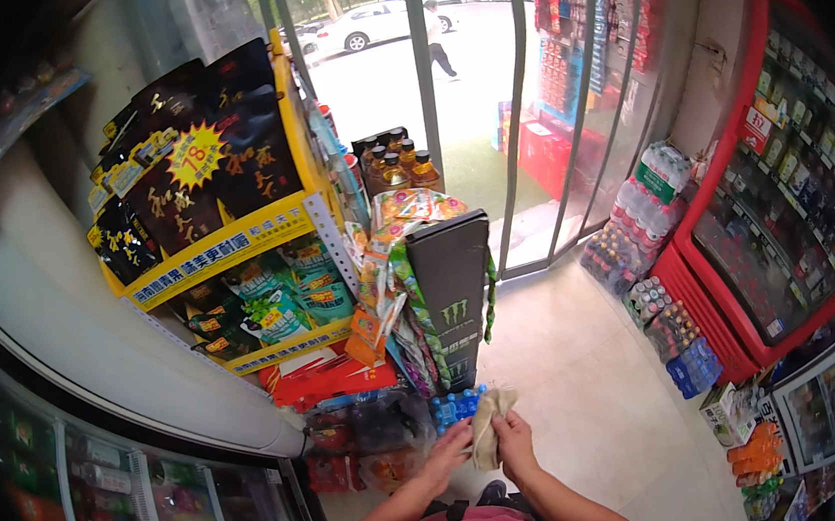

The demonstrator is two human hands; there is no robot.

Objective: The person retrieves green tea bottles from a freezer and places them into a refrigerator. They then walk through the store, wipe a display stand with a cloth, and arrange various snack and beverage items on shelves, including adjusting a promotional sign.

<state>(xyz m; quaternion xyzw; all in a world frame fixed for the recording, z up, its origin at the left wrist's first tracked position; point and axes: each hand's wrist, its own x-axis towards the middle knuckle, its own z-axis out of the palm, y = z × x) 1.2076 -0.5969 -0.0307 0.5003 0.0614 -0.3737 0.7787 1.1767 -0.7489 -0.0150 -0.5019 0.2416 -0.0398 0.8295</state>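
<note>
A crumpled beige cloth (488, 428) hangs in front of me at the lower middle of the view. My right hand (514, 439) grips it from the right, with the thumb near its upper part. My left hand (449, 455) is at the cloth's left side, fingers stretched towards it; whether they press on it cannot be told. Just beyond the hands stand blue-capped bottles in a pack (458, 407) on the floor. A tall black display stand (454, 287) with snack packets hanging along its sides rises behind them.
To the left are a yellow snack rack (228, 252) and a glass-fronted drinks fridge (147, 505). Bottle packs (676, 326) line the floor on the right beside a red drinks cooler (734, 260). A glass door (478, 142) stands ahead; outside, a person (437, 40) is near a white car (372, 25).
</note>
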